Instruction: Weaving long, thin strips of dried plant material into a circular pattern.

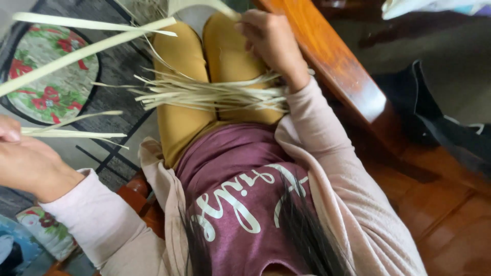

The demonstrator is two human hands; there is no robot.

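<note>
The left hand is closing around the near ends of a few pale palm-leaf strips, fingers curled over them at the left edge of the view; the strips are running out to the right, just above a patterned rug. The right hand is reaching forward over the knees, its fingertips pinching the end of a broad leaf strip at the top of the frame. How tightly it is gripping cannot be told, since the fingers are partly hidden.

Across the lap, a loose bundle of thin split strips is lying on the mustard-yellow trousers, its right end tucked under the right wrist. Two long, wider leaf blades are slanting across the upper left, above a round floral mat on the rug. A polished wooden armrest is running beside the right forearm, which is wearing a pale pink sleeve.
</note>
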